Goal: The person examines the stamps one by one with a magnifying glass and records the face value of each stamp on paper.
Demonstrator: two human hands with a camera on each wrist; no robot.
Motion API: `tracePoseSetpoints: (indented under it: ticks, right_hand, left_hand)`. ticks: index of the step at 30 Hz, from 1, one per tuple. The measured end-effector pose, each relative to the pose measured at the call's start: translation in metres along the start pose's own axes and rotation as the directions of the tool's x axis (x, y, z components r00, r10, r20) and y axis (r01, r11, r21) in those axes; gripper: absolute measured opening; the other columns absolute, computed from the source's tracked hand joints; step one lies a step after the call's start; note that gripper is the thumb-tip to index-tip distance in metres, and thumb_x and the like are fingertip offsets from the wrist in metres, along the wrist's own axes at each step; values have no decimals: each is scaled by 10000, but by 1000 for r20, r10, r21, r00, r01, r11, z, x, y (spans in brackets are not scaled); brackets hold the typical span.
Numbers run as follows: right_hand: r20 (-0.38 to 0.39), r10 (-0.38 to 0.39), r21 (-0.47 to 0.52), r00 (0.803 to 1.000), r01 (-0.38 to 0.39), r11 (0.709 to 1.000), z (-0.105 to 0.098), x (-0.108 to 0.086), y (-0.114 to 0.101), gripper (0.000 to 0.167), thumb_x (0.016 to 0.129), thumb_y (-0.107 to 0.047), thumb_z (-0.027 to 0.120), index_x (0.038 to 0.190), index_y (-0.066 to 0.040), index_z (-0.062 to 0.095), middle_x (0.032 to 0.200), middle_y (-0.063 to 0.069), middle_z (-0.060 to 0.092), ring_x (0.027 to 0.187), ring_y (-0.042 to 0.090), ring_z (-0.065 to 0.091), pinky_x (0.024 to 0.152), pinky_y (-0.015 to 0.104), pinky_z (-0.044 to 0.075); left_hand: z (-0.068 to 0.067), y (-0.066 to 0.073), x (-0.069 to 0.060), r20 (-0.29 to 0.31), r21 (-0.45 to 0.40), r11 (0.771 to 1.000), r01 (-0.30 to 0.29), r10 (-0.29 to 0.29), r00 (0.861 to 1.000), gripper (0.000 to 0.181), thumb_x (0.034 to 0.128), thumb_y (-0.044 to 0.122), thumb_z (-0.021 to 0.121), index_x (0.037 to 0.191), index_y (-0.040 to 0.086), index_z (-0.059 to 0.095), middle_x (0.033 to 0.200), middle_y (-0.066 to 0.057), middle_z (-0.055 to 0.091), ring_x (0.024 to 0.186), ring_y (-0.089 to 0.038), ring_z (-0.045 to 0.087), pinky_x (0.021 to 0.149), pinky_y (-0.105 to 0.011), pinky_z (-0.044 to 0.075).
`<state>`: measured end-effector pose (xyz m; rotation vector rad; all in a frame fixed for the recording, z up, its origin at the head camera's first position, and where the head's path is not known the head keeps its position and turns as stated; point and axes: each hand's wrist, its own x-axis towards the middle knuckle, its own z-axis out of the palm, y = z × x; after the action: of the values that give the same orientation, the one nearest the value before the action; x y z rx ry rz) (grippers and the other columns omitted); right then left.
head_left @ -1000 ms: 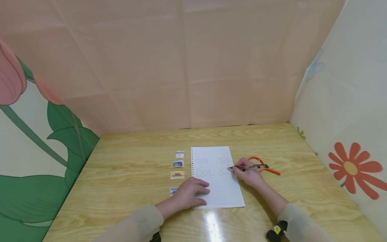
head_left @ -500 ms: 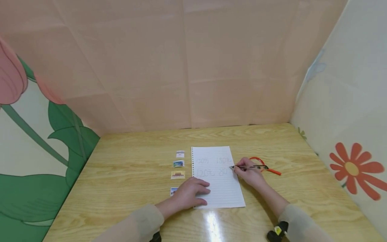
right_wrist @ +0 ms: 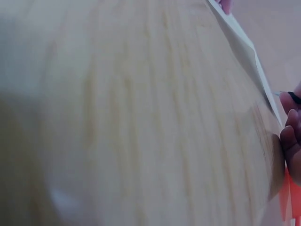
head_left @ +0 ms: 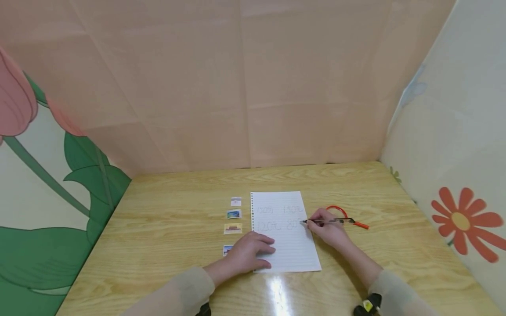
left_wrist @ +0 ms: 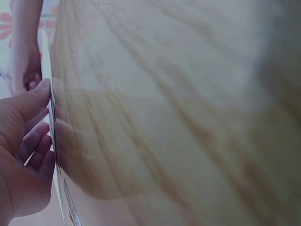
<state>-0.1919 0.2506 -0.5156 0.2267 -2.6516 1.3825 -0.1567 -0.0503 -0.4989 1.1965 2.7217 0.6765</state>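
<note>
A white lined sheet point(head_left: 286, 252) with punched holes down its left edge lies on the wooden table. Faint handwritten numbers stand in two rows on its upper half, among them 150 and 120. My left hand point(head_left: 249, 252) rests on the sheet's lower left part, fingers spread and loosely bent. A dark pen point(head_left: 341, 220) is pinched in my right hand point(head_left: 329, 229), its tip at the "80" near the sheet's right edge. In the right wrist view the right hand's curled fingertips point(right_wrist: 289, 129) show at the edge, beside the sheet.
Left of the sheet is a column of small picture cards: a pale one point(head_left: 236, 201), a blue-green one point(head_left: 234, 213), a yellow one point(head_left: 233, 228), and one point(head_left: 227, 250) partly hidden by the left hand. Behind the right hand lies a red looped object point(head_left: 361, 225), partly covered.
The right hand and pen tip have shifted slightly down beside the "80", and the pen's back end reaches a little farther right. My left hand stays on the sheet.
</note>
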Motion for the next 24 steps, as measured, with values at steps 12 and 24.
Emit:
tracePoseSetpoints:
  ticks: [12, 24]
  right_hand:
    - [20, -53, -16, 998, 54, 998, 3, 1, -2, 119, 811, 2, 726, 841, -57, 628, 769, -2, 629, 673, 100, 522, 561, 207, 434]
    - [-11, -55, -77, 998, 54, 996, -6, -3, 5, 135, 815, -16, 736, 846, -69, 617, 795, 2, 605, 718, 111, 527, 590, 209, 449]
  left_hand:
    - [1, 0, 1, 16, -8, 1000, 23, -23, 1000, 401, 818, 350, 807, 1186, 211, 730, 1332, 92, 606, 1212, -104, 523, 1046, -291, 402]
    - [0, 2, 0, 2, -8, 1000, 17, -17, 1000, 396, 819, 330, 812, 1184, 197, 734, 1316, 78, 620, 1198, -107, 532, 1041, -267, 402]
